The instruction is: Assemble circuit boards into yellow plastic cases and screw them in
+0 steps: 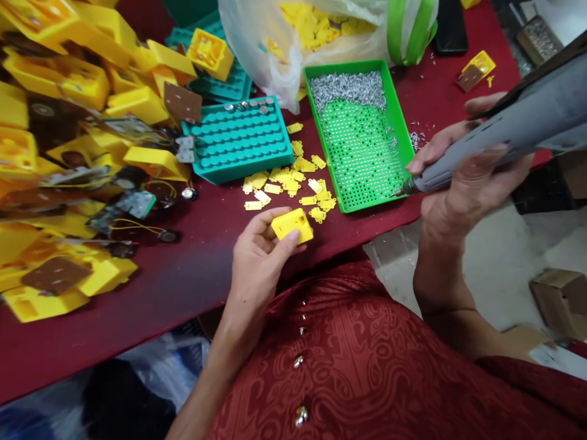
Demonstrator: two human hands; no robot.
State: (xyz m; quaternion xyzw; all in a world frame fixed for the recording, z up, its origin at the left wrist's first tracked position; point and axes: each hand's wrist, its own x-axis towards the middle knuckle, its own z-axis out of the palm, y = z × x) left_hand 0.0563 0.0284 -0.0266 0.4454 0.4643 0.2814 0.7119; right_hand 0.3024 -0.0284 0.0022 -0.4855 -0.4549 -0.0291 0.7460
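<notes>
A yellow case is resting in the fingers of the left hand at the centre of the frame, the thumb pressing on its upward face. Right of centre, the right hand is gripping a grey power screwdriver, which is slanting down from the upper right; its tip is overlapping the lower right corner of a green basket, though whether they are touching is impossible to tell. Silver screws are filling the basket's top end. Just above the case, yellow tabs are lying scattered. Left of them a teal tray is holding small metal discs along its top edge. At top centre a translucent bag is containing yellow pieces. Across the left side, yellow housings are lying heaped with circuit boards on a dark red table.
</notes>
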